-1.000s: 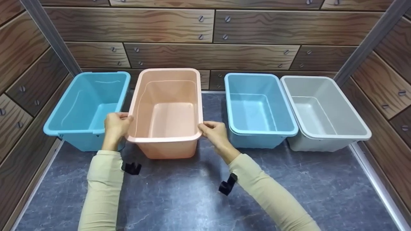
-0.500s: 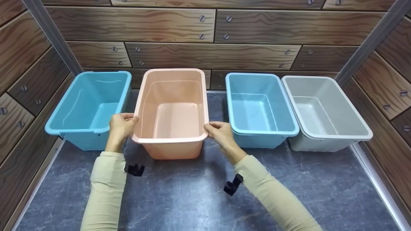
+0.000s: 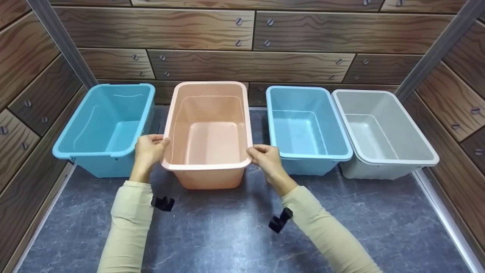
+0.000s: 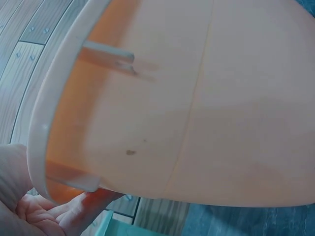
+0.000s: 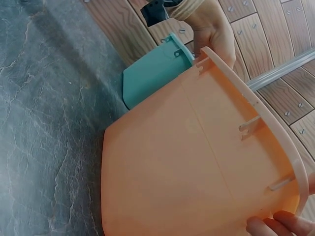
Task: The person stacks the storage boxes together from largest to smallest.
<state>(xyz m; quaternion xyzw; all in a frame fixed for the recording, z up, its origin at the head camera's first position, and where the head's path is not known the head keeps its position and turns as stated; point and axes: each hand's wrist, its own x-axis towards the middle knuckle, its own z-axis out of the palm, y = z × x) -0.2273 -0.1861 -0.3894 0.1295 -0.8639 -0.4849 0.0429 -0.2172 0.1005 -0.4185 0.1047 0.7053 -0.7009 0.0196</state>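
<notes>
An orange plastic tub (image 3: 212,178) stands between two blue tubs in the head view, its inside bare. My left hand (image 3: 148,153) grips its rim at the near left corner, thumb on top. At the near right corner my right hand (image 3: 267,159) pinches the same rim. The left wrist view shows the tub's outer wall (image 4: 236,123) with the left hand's fingers (image 4: 74,214) under the lip. In the right wrist view, fingertips (image 5: 280,226) of the right hand curl below the rim; whether the tub touches the floor is hard to tell.
A teal tub (image 3: 102,167) stands close on the left. To the right are a light blue tub (image 3: 303,167) and a grey tub (image 3: 379,170), side by side. Wood-patterned walls (image 3: 242,30) enclose the dark marbled surface (image 3: 212,235) at the back and sides.
The orange tub has moved to the right with both hands on its rim, away from the teal tub and nearer the light blue one. The other tubs have kept their places.
</notes>
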